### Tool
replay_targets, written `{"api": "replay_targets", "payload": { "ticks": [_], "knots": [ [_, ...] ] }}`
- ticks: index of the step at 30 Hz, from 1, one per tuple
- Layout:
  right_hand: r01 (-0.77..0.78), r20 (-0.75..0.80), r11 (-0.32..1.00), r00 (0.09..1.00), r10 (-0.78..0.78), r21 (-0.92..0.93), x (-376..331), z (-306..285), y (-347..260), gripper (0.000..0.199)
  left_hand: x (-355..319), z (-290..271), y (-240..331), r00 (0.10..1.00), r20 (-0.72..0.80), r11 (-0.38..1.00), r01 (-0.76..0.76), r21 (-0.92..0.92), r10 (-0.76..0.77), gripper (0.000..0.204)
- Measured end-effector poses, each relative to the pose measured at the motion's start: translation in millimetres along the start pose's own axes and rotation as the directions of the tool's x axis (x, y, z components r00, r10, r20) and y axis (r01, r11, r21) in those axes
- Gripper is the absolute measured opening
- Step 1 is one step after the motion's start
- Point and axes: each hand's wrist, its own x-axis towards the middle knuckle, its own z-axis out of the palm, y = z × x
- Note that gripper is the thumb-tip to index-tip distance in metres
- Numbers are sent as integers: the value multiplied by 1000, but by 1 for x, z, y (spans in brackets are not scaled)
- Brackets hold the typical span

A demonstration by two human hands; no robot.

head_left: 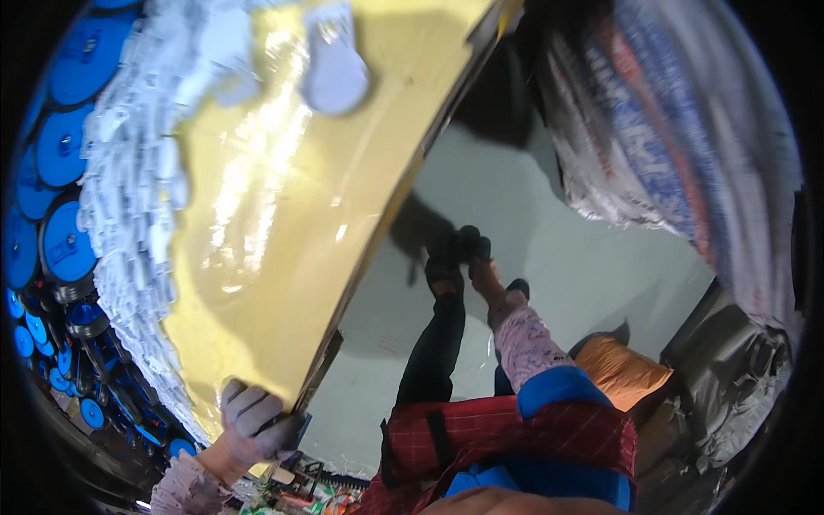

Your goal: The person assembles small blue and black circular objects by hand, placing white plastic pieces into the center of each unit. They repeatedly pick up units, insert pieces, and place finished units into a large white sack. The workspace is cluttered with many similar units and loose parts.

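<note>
My left hand (255, 421), in a grey glove with a pinkish patterned sleeve, is curled over the near corner of the yellow-topped table (283, 223). My right hand (482, 270) hangs low over the floor, beside my foot in a dark shoe (443, 262). Its fingertips look dark and lie in shadow, so whether they hold anything is unclear. On the tabletop, away from both hands, lies a pale flat piece with a rounded end (336, 73). Many small white plastic pieces (137, 189) are heaped along the table's left side.
Blue-faced round wheels with black rims (69, 240) are stacked left of the table. Large white woven sacks with blue and red print (652, 129) stand at the right. An orange bag (620, 371) and grey plastic wrapping (738, 386) lie near my right side. The floor (386, 343) is pale green.
</note>
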Motion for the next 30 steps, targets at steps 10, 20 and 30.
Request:
{"api": "replay_targets", "payload": {
  "ticks": [10, 20, 30],
  "knots": [
    [178, -197, 976, 960, -201, -129, -241, -277, -109, 18, -12, -10, 29, 974, -211, 996, -68, 64, 80, 38],
    [679, -621, 711, 481, -619, -182, -503, -694, -255, 30, 119, 18, 101, 874, -455, 986, 143, -91, -169, 50],
    [577, -881, 666, -300, -367, -474, -445, -1058, -174, 43, 263, 7, 252, 703, -705, 996, 58, -75, -94, 57]
  ]
}}
